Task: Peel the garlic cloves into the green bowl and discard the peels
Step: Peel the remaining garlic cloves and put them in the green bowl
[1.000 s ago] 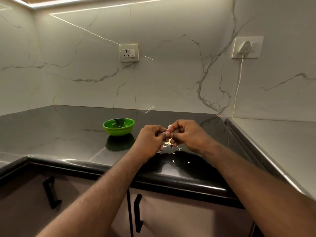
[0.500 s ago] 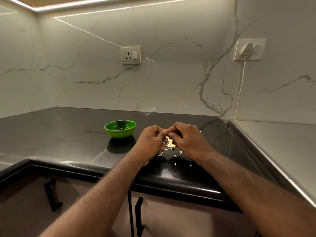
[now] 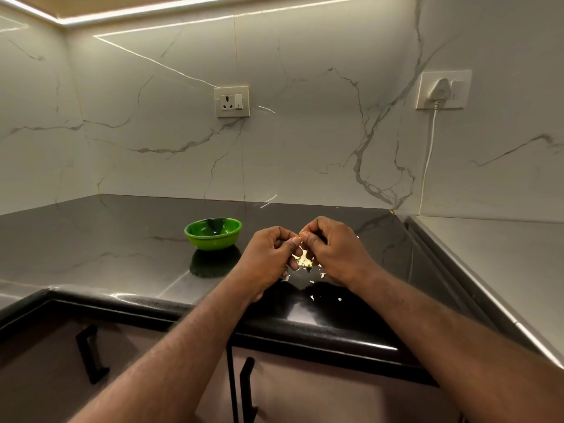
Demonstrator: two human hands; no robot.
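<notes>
The garlic clove (image 3: 304, 260) sits in the air between the two hands, above the front part of the dark counter (image 3: 106, 239) and to the right of the green bowl (image 3: 213, 241), which it does not touch. Only a pale, yellowish patch of it shows below the fingertips. That patch runs downward from the pinch, so its long axis seems nearer upright than flat, but which end is the tip cannot be told. The left hand (image 3: 268, 257) and the right hand (image 3: 335, 251) meet over it, fingers curled tight and thumb tips nearly touching. Each hand appears to pinch the clove or its skin. This suits peeling, with one hand steadying while the other picks at the skin. Holding it low over the counter lets the peel scraps (image 3: 312, 297) drop in one spot, where small white bits lie scattered under the hands. The bowl stands within easy reach on the left, likely so the bare clove can be dropped in with a short move. Behind, a wall socket (image 3: 231, 101) and a plug (image 3: 438, 90) sit on the marble wall.
</notes>
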